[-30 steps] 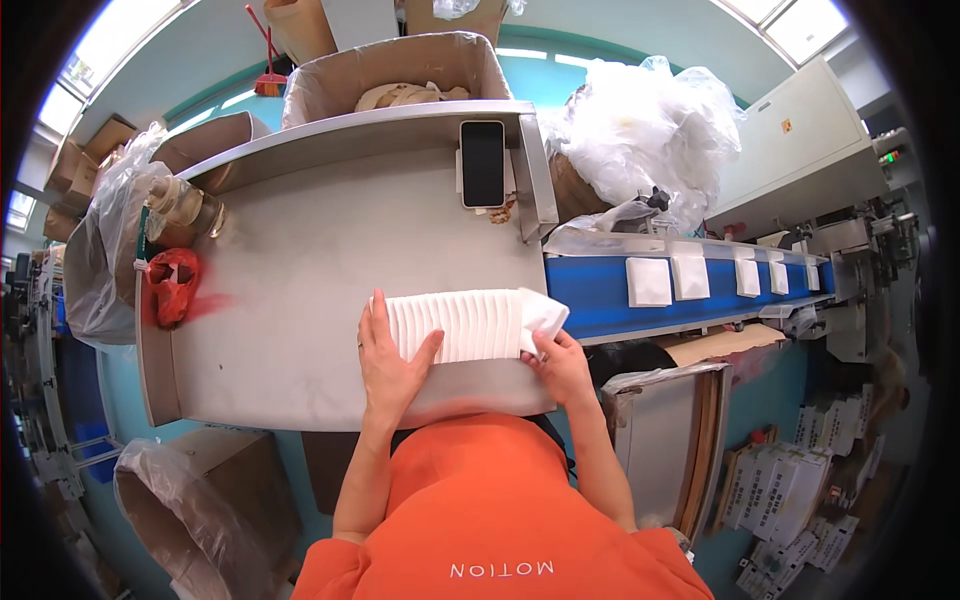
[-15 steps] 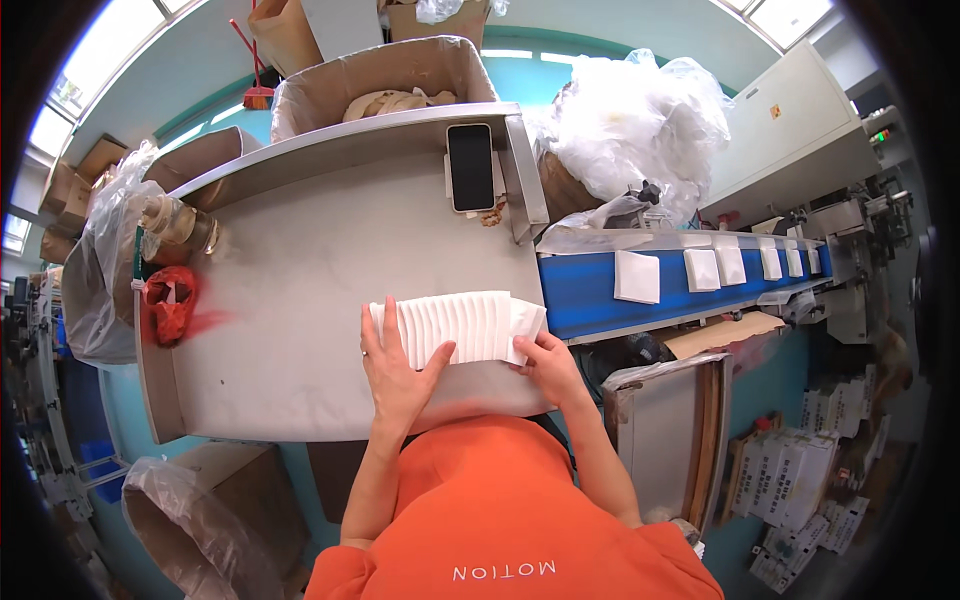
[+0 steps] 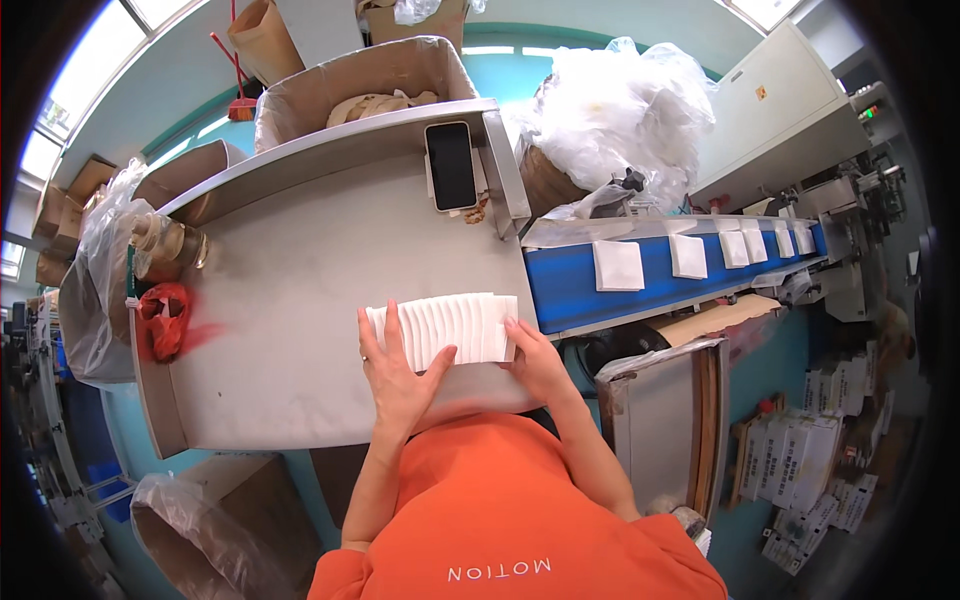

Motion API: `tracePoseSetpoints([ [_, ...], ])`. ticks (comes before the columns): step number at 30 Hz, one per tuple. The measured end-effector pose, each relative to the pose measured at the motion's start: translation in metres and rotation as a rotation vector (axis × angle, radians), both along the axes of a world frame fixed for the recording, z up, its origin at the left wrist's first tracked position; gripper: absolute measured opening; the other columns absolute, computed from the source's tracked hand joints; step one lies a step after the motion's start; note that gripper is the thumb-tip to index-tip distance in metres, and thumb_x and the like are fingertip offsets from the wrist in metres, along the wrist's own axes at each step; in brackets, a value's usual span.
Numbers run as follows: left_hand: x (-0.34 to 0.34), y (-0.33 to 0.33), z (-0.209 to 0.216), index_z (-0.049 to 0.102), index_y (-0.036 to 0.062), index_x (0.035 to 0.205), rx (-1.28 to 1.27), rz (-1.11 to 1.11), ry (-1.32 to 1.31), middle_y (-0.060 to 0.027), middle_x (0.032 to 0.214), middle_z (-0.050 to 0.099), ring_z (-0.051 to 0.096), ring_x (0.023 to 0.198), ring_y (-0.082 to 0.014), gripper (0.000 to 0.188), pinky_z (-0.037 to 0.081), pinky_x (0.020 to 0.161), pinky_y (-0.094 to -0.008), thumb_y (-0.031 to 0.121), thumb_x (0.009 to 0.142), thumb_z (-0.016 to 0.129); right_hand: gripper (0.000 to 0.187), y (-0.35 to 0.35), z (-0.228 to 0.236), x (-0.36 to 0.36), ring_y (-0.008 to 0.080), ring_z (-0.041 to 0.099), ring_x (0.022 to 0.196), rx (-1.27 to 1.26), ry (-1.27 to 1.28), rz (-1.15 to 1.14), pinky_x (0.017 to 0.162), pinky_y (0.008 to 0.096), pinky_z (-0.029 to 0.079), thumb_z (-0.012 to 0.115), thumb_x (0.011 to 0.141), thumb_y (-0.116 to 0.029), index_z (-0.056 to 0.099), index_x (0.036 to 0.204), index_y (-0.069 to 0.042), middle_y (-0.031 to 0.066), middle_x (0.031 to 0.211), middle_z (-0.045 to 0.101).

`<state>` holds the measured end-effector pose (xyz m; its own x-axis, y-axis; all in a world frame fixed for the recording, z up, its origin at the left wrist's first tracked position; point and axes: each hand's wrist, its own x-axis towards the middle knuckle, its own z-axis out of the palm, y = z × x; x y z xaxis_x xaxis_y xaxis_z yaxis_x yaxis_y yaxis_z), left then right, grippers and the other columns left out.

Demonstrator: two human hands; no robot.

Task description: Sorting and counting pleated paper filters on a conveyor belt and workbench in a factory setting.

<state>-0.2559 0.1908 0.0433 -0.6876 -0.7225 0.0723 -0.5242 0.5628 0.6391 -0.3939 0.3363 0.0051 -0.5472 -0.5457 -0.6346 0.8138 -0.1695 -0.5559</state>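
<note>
A row of folded white napkins (image 3: 455, 328) stands on edge, packed together on the grey metal table (image 3: 300, 270). My left hand (image 3: 400, 380) grips the row at its left end, with fingers over the far side and the thumb against the near side. At the other end my right hand (image 3: 538, 362) holds the last napkin against the row, its thumb and fingertips at the edge. The undersides of the fingers are partly hidden.
To the right a blue conveyor belt (image 3: 560, 297) carries several flat folded napkins (image 3: 619, 266). A black phone (image 3: 451, 165) lies near the table's raised back edge. A red plastic bag (image 3: 165, 318) and a clear jar (image 3: 170, 247) sit at the left edge.
My right hand has brought the slanting end napkin up against the row. The napkins on the belt have shifted relative to the belt's near end. The whole view has turned slightly.
</note>
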Motion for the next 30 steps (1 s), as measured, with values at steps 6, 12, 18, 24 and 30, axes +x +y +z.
tracePoseSetpoints([
  [6,-0.001,-0.002,0.001,0.031,0.0091,0.143,0.028,-0.027,0.034,-0.0293,0.146,0.015,0.035,0.125,-0.0446,0.091,0.036,0.097,-0.0518,0.042,0.072,0.077,0.033,0.019,-0.014,-0.013,0.0158,0.06,0.083,0.169,0.14,-0.177,0.072,0.0234,0.049,0.055,0.095,-0.025,0.051,0.115,0.001,0.0088,0.099,0.06],
  [12,-0.008,0.012,0.004,0.029,0.0097,0.144,0.028,-0.077,-0.003,-0.0292,0.146,0.011,0.033,0.124,-0.0472,0.093,0.034,0.097,-0.0543,0.043,0.072,0.077,0.041,-0.012,0.006,0.007,0.008,0.053,0.079,0.327,0.726,0.308,0.067,0.0227,0.045,0.059,0.093,-0.034,0.054,0.116,-0.001,0.0038,0.096,0.061],
  [18,-0.003,0.003,-0.003,0.029,0.0101,0.144,-0.019,-0.001,0.009,-0.0289,0.147,0.011,0.032,0.124,-0.0475,0.092,0.034,0.097,-0.0547,0.044,0.072,0.076,0.029,0.017,-0.008,-0.008,0.0116,0.059,0.083,0.136,0.063,0.348,0.068,0.0249,0.048,0.058,0.093,-0.02,0.056,0.115,-0.001,0.0048,0.099,0.062],
  [24,-0.005,0.004,0.001,0.032,0.011,0.143,0.088,-0.041,0.07,-0.0298,0.146,0.012,0.029,0.127,-0.047,0.091,0.033,0.098,-0.0541,0.044,0.072,0.077,0.035,0.006,0.005,-0.014,0.0133,0.061,0.087,0.255,0.141,-0.028,0.075,0.0246,0.049,0.056,0.095,-0.031,0.052,0.115,-0.002,0.0064,0.102,0.061],
  [30,-0.014,0.019,0.008,0.037,0.0161,0.142,-0.088,-0.061,-0.093,-0.0294,0.148,0.007,0.025,0.13,-0.0472,0.093,0.031,0.094,-0.0594,0.056,0.067,0.075,0.038,-0.017,0.004,0.013,0.0085,0.054,0.085,0.278,0.524,0.3,0.074,0.0228,0.044,0.056,0.094,-0.036,0.056,0.114,-0.003,0.0037,0.095,0.061],
])
